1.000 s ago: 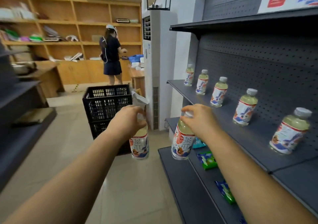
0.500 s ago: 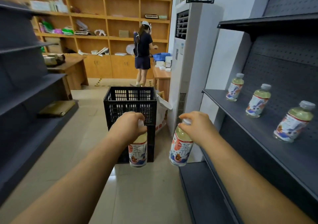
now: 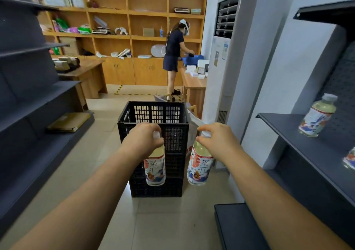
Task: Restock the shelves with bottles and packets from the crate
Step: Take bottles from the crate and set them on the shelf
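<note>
hands are out in front, and each one holds a tea bottle by its top. the left hand has its fingers curled round the cap and neck of the left bottle. the right hand pinches the cap of the right bottle the same way. both bottles hang straight down, side by side but not touching. each has pale yellow drink inside and a white label with big writing and bright pictures.

just behind the bottles, a bit farther away, a tall black crate stands on the tiled floor. it has lots of little holes in its sides. i cannot see what is inside it.

on the right is a dark grey shelf. one shelf bottle stands on it, tilted in the view, and the edge of one more shows at the far right. on the left is another dark shelf rack with a flat brown box low down.

far away, a person in dark clothes stands by a wooden desk in front of a big wooden bookcase. a tall white air conditioner stands on the right of the crate.
</note>
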Demonstrator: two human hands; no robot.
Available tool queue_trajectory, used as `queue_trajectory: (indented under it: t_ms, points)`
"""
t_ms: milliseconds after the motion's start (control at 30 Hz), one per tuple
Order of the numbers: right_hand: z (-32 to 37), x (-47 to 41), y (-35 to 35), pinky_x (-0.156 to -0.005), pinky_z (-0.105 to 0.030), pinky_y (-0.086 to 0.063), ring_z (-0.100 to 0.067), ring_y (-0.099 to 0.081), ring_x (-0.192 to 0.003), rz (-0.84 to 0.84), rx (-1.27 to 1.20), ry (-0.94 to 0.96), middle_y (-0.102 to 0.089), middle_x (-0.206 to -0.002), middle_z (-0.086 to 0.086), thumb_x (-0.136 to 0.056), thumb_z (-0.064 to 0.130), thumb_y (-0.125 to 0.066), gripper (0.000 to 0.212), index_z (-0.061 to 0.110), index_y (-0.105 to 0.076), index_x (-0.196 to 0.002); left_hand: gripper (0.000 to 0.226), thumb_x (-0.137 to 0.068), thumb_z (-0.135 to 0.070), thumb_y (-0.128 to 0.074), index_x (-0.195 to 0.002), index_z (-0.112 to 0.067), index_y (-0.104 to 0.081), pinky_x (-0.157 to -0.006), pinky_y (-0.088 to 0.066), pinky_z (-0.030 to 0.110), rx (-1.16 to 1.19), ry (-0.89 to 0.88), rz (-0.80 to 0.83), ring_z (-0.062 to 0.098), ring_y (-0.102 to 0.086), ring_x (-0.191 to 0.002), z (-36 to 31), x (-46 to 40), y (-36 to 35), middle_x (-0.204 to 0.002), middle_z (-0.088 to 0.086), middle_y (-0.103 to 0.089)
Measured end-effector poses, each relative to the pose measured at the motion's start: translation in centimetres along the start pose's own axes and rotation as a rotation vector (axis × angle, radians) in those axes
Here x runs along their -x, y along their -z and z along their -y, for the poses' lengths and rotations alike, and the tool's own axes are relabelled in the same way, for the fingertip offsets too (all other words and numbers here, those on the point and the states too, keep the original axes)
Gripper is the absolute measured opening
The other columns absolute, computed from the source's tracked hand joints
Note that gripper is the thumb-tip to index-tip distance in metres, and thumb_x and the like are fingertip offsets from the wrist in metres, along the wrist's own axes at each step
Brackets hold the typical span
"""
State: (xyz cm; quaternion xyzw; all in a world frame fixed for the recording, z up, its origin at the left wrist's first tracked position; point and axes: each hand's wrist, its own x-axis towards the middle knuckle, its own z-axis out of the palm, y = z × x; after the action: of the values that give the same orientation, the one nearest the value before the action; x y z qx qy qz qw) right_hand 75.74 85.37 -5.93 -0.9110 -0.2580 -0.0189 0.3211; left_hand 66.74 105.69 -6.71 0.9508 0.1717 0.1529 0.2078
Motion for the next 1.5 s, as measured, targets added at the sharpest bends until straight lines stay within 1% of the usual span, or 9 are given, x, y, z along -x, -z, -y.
queue_trajectory:
  t_ms: [267, 367, 533, 733, 933, 1167, 1267, 1433, 1500]
  points:
    - [-1.3, -14.9, -2.9, -0.088, -0.036, -0.049, -0.024, -0.056, -0.115, 0.003, -0.024, 0.049, -0.061, -0.129, -0.005, -0.09, 0.029, -0.065, 0.035, 0.025, -0.066, -0.126, 0.036, -0.087, -0.026, -0.065, -0.122, -0.017, -0.063, -0.089, -0.05, 0.035, -0.012, 0.062, -0.038, 0.022, -0.057, -0.109, 2.5, -13.0, -1.6, -0.123, 0.006, -0.061]
    - [-1.0, -19.8, -4.4, -0.088, -0.033, -0.047, -0.024, -0.055, -0.116, 0.012, -0.015, 0.078, -0.061, -0.128, -0.007, -0.09, 0.027, -0.066, 0.035, 0.024, -0.067, -0.124, 0.036, -0.087, -0.024, -0.065, -0.122, -0.015, -0.063, -0.088, -0.046, 0.032, 0.006, 0.078, -0.05, 0.022, -0.055, -0.111, 4.0, -17.1, -1.7, -0.124, 0.006, -0.061]
    - [-0.5, -27.8, -7.7, -0.095, -0.035, -0.047, -0.022, -0.053, -0.118, 0.035, -0.04, 0.095, -0.06, -0.13, -0.005, -0.091, 0.025, -0.066, 0.033, 0.022, -0.068, -0.123, 0.035, -0.086, -0.025, -0.065, -0.12, -0.017, -0.064, -0.082, -0.044, 0.029, 0.004, 0.102, -0.055, 0.02, -0.056, -0.107, 8.1, -24.7, -2.7, -0.122, 0.005, -0.062]
    - [0.8, -37.6, -12.5, -0.098, -0.039, -0.046, -0.022, -0.052, -0.118, 0.045, -0.028, 0.096, -0.06, -0.126, -0.004, -0.091, 0.023, -0.065, 0.031, 0.02, -0.069, -0.122, 0.035, -0.088, -0.028, -0.063, -0.121, -0.016, -0.062, -0.087, -0.044, 0.032, -0.014, 0.079, -0.012, 0.021, -0.055, -0.11, 13.9, -34.8, -3.7, -0.121, 0.004, -0.06]
    - [1.2, -47.4, -17.3, -0.098, -0.042, -0.047, -0.023, -0.053, -0.113, 0.029, -0.016, 0.095, -0.06, -0.122, -0.006, -0.091, 0.023, -0.066, 0.029, 0.018, -0.069, -0.119, 0.035, -0.089, -0.026, -0.062, -0.122, -0.016, -0.06, -0.078, -0.044, 0.03, -0.029, 0.068, 0.026, 0.018, -0.052, -0.095, 18.3, -44.3, -4.9, -0.117, 0.004, -0.061]
    - [-2.0, -56.5, -23.7, -0.089, -0.03, -0.043, -0.019, -0.054, -0.109, 0.095, 0.007, 0.086, -0.059, -0.116, -0.001, -0.092, 0.024, -0.063, 0.024, 0.019, -0.069, -0.115, 0.033, -0.089, -0.027, -0.06, -0.12, -0.015, -0.06, -0.078, -0.055, 0.037, -0.027, 0.113, 0.091, 0.02, -0.058, -0.093, 22.4, -53.2, -9.5, -0.112, 0.002, -0.06]
    - [-4.0, -59.8, -26.7, -0.09, -0.031, -0.045, -0.018, -0.054, -0.108, 0.139, 0.024, 0.111, -0.059, -0.114, 0.001, -0.092, 0.025, -0.062, 0.024, 0.018, -0.069, -0.114, 0.033, -0.09, -0.028, -0.06, -0.12, -0.016, -0.06, -0.086, -0.053, 0.04, -0.037, 0.136, 0.107, 0.021, -0.056, -0.1, 24.0, -56.5, -12.0, -0.117, 0.003, -0.059]
    - [-6.4, -64.0, -31.2, -0.094, -0.03, -0.042, -0.016, -0.052, -0.11, 0.213, 0.023, 0.096, -0.058, -0.115, 0.003, -0.092, 0.025, -0.06, 0.026, 0.019, -0.068, -0.116, 0.032, -0.09, -0.03, -0.061, -0.118, -0.016, -0.061, -0.08, -0.046, 0.032, -0.064, 0.171, 0.145, 0.02, -0.054, -0.101, 27.0, -60.9, -15.7, -0.117, 0.002, -0.06]
    - [-7.0, -65.4, -33.1, -0.096, -0.03, -0.041, -0.016, -0.051, -0.111, 0.24, 0.021, 0.096, -0.058, -0.117, 0.003, -0.092, 0.025, -0.06, 0.026, 0.018, -0.068, -0.117, 0.033, -0.091, -0.03, -0.06, -0.12, -0.015, -0.061, -0.084, -0.044, 0.031, -0.062, 0.189, 0.158, 0.02, -0.054, -0.107, 28.3, -62.0, -17.1, -0.12, 0.001, -0.059]
